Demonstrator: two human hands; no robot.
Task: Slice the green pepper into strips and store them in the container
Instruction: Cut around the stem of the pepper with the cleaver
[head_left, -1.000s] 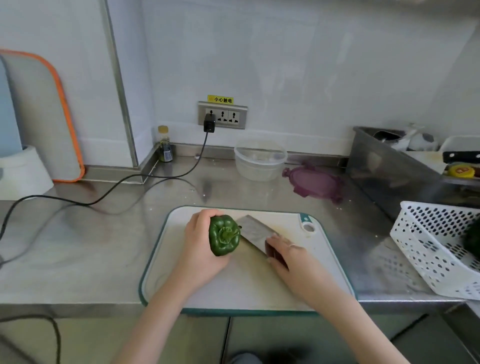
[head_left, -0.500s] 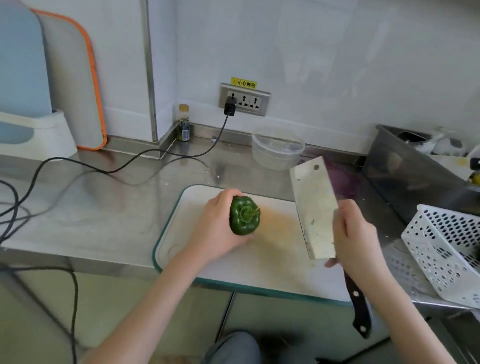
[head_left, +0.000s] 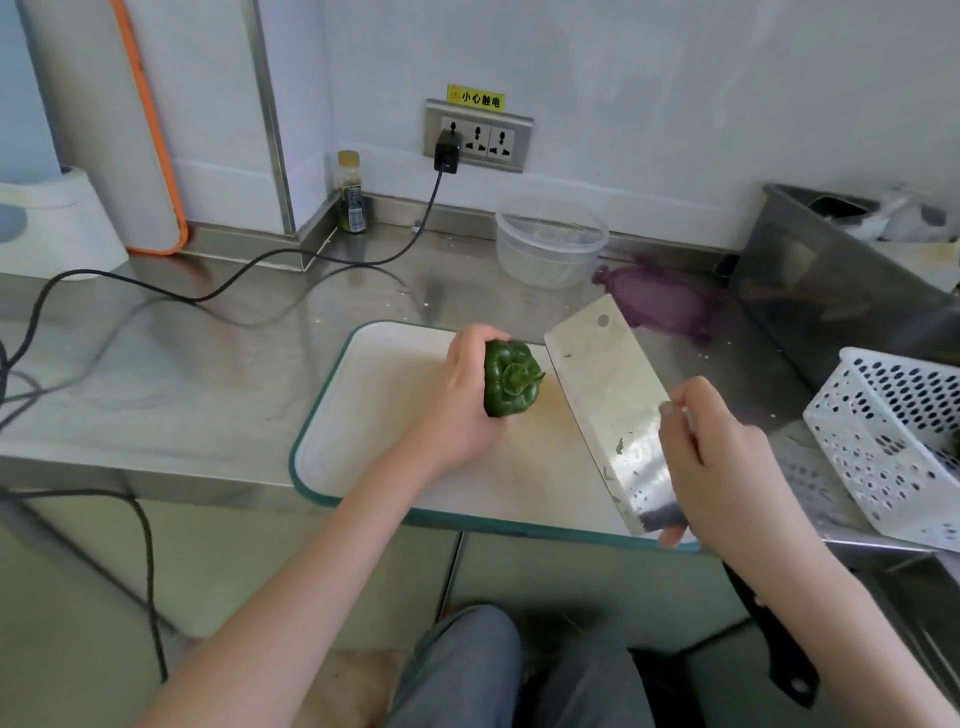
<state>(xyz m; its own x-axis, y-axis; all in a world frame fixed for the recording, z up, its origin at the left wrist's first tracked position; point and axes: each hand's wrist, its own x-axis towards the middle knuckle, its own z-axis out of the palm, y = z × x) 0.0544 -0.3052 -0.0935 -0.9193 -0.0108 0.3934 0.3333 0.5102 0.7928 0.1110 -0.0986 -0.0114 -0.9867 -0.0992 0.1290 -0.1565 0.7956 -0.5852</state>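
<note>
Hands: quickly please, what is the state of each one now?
Left hand: holds the green pepper on the cutting board.
Right hand: grips the cleaver, raised beside the pepper.

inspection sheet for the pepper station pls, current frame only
Surface: steel counter, some crumbs; cutting board at front edge.
Job's things: whole green pepper on board, uncut; cleaver raised beside it; clear container at the back, purple lid off beside it.
Clutter: small bottle; white basket; metal bin.
Hands: left hand grips pepper; right hand holds cleaver.
Cables: black cable from wall socket across counter.
Surroundings: orange-edged board leaning on wall.
</note>
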